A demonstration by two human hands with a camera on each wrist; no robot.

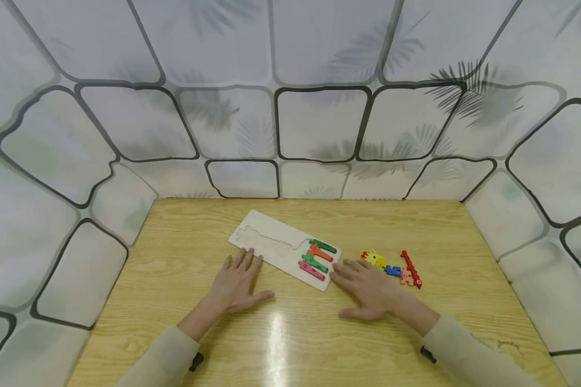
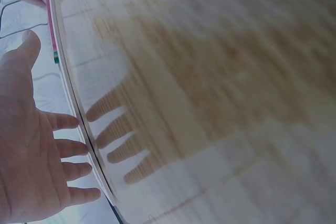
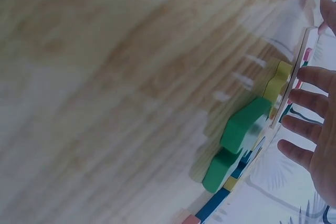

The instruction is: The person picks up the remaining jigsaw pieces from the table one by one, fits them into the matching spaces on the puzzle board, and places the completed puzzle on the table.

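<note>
A white puzzle board (image 1: 266, 236) lies slanted on the table, with a long outlined recess on its left part. On its right end sit several number-marked pieces: a dark green piece (image 1: 323, 246), an orange piece (image 1: 321, 252), a green piece (image 1: 314, 263) and a pink piece (image 1: 312, 270). My left hand (image 1: 237, 285) is spread with straight fingers, fingertips right at the board's near edge. With fingers extended, my right hand (image 1: 370, 287) is beside the board's right corner, partly covering a yellow animal-head piece (image 1: 376, 259). Neither hand grips anything.
Right of the right hand lie a blue piece (image 1: 392, 271), a salmon piece (image 1: 406, 277) and a long red piece (image 1: 410, 269). A green piece (image 3: 244, 127) shows in the right wrist view. Patterned walls (image 1: 319, 123) border the wooden table (image 1: 174, 242).
</note>
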